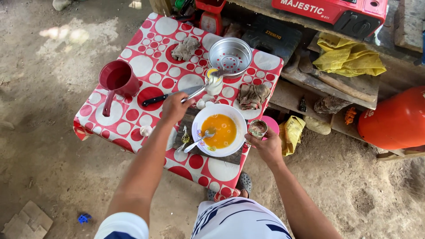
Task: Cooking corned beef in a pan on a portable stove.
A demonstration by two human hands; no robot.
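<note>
A spoon (201, 90) is grasped by the left hand (174, 108) far of the bowl (234, 114), while a small glass (257, 128) is gripped by the right hand (267, 147).

the single head camera is looking steeply down from above the person, facing forward over a table (133, 119), standing close to it.

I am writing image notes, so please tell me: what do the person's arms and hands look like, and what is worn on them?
Both arms are bare from the short sleeves down. The left hand and right hand wear no gloves; no rings or watch show. The shirt is white with dark blue stripes.
</note>
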